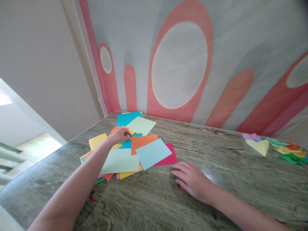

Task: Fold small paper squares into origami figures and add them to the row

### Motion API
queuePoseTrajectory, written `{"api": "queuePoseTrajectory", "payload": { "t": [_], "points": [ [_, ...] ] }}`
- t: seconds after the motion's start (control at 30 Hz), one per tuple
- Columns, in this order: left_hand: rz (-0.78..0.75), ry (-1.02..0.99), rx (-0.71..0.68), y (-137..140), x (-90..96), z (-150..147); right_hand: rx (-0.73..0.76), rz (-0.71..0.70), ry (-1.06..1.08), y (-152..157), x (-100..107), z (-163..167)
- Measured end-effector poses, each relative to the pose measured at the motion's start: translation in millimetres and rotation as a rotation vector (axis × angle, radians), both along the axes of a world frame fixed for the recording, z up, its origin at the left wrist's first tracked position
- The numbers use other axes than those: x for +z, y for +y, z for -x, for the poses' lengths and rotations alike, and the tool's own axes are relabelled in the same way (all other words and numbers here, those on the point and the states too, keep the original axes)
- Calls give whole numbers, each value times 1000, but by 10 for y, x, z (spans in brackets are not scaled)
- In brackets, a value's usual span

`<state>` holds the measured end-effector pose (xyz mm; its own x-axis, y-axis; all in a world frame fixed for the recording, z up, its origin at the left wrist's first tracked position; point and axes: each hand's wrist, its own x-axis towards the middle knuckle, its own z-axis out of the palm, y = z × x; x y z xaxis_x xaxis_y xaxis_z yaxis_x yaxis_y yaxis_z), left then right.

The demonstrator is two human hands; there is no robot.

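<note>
My left hand (121,135) reaches into a loose pile of coloured paper sheets, its fingers curled together. Their tips are at the upper left corner of an orange sheet (144,140); whether they grip it or another sheet cannot be made out. A light blue sheet (154,154) overlaps the orange one, and a red sheet (171,155) lies partly beneath. Under my left wrist is a pale green sheet (122,161). My right hand (190,179) rests palm down on the table with fingers apart, holding nothing, just beside the red sheet's lower corner.
The wood-grain table (216,160) meets a wall with a pink and grey print (180,112). Folded paper pieces lie at the far right: a yellow and purple one (258,146) and several more, including a green one (292,158). Pale green rails (11,154) stand at the left.
</note>
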<state>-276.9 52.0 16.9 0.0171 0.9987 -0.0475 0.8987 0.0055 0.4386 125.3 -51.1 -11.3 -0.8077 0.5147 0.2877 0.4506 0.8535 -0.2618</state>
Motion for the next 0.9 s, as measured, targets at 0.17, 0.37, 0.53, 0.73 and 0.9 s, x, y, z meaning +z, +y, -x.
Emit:
{"api": "queuePoseTrajectory", "payload": {
  "t": [0.17, 0.37, 0.53, 0.73, 0.9],
  "points": [
    [-82, 32, 55, -63, 148, -98, 20, 18, -97, 86, 100, 490],
    [201, 56, -376, -351, 420, -340, 12, 41, -111, 314, 120, 919],
    [268, 179, -466, -470, 315, -508, -48, 43, -99, 470, 97, 1174],
    [315, 328, -458, -416, 229, -465, 47, -57, -25, 367, 236, 1326],
    [240, 286, -449, -372, 218, -396, 261, -36, -66, 159, 249, 1390]
  ]
}}
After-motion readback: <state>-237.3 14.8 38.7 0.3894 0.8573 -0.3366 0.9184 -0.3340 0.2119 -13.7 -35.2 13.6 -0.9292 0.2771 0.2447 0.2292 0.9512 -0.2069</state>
